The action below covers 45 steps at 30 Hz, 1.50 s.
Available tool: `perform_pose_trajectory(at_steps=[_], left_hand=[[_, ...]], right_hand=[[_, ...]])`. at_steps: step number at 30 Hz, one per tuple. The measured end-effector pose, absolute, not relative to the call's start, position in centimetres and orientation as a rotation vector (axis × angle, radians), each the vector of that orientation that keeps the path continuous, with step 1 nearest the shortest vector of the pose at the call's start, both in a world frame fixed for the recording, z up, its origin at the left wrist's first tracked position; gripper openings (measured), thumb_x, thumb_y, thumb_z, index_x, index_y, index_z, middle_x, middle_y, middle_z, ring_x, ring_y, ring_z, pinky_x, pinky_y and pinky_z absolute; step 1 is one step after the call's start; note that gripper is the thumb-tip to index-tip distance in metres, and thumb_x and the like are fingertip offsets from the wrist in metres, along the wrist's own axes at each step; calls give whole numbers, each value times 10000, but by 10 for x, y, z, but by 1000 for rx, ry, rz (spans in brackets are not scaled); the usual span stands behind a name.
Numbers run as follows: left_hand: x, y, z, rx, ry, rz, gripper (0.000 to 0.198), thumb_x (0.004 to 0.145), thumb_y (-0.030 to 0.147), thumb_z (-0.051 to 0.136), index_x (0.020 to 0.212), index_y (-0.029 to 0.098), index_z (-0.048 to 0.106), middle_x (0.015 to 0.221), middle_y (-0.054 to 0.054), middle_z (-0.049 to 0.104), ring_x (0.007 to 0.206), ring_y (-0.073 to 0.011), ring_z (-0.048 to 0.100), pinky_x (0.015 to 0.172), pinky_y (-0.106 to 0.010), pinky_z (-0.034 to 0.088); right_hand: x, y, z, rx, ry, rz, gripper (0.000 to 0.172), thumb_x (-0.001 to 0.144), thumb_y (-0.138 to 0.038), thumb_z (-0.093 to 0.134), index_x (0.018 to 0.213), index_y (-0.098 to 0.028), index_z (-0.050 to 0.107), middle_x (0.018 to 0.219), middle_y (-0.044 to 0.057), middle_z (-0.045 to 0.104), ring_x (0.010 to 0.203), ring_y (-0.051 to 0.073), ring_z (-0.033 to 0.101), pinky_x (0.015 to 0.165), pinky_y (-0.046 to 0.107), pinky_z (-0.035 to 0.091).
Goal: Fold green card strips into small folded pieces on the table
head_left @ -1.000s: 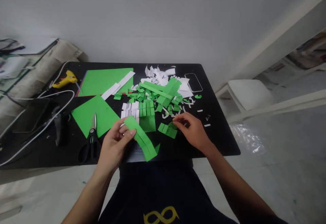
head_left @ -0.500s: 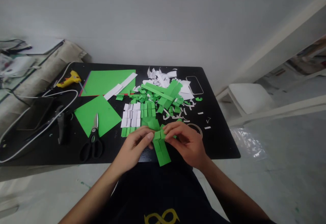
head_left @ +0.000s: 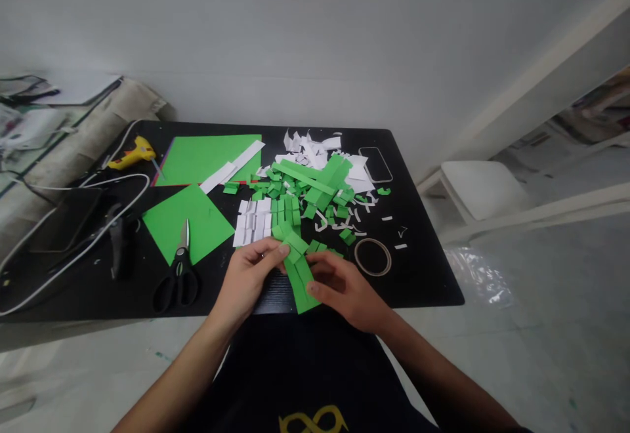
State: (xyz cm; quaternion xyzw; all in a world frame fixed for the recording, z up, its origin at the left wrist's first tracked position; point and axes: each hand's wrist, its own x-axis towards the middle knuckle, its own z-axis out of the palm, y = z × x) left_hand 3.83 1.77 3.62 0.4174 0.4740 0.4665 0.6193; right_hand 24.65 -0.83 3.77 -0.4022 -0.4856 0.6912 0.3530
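Both hands meet on one folded green paper strip (head_left: 299, 274) at the near edge of the black surface (head_left: 423, 282). My left hand (head_left: 247, 277) pinches the strip's upper end between thumb and fingertips. My right hand (head_left: 345, 290) grips the lower end, thumb on top, where the strip just overhangs the edge above my lap.

Sweeping from the left, I see a yellow glue gun (head_left: 130, 154) at the far corner with a white cable (head_left: 105, 220) looping past it. A large green sheet (head_left: 211, 155) lies behind a smaller green square (head_left: 170, 223). Black-handled scissors (head_left: 179, 275) lie closed, with the blades resting on that square, just left of my left hand. Beyond the strip sits a heap of green and white paper scraps (head_left: 308, 187). To its right, a ring of tape (head_left: 373, 256) lies flat near my right hand, and a phone (head_left: 377, 164) lies well behind it. A yellow looped emblem (head_left: 311, 418) shows on my dark clothing; I can read no letters in it.
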Motion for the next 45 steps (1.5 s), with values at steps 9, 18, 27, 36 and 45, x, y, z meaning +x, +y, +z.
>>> perform_pose_trajectory(at_steps=[9,18,27,36,45], left_hand=[[34,18,30,1008,1210,1239,194,842,398,877,858,209,833,857,-5,763,719,-134,649,732,-245,522],[18,14,14,948,1244,1319,243,889,434,837,888,193,812,719,-7,748,708,-157,675,783,-271,545],[27,10,25,851,1138,1251,301,797,373,915,959,180,750,723,-3,757,660,-154,715,702,-258,592],[43,5,36,1093,1146,1163,243,857,391,852,862,192,712,727,12,679,680,-130,626,658,-224,506],[43,9,30,1197,1229,1135,211,857,391,827,846,200,738,746,3,684,690,-144,592,652,-239,479]], right_hand=[[234,-10,36,-1279,-995,1839,393,809,-398,883,1086,-211,678,724,-40,708,665,156,645,646,294,462],[231,0,29,-1155,-619,1893,376,755,-450,904,929,-202,681,900,32,786,893,249,776,837,386,587],[233,1,29,-1169,-730,1750,297,761,-370,911,948,-211,742,1030,37,814,938,215,760,823,337,593],[230,1,34,-1212,-861,1671,308,741,-406,934,950,-214,815,1000,58,843,918,251,797,819,374,647],[235,2,47,-1081,-927,1809,276,827,-419,870,1017,-220,842,1042,58,842,995,281,803,941,468,652]])
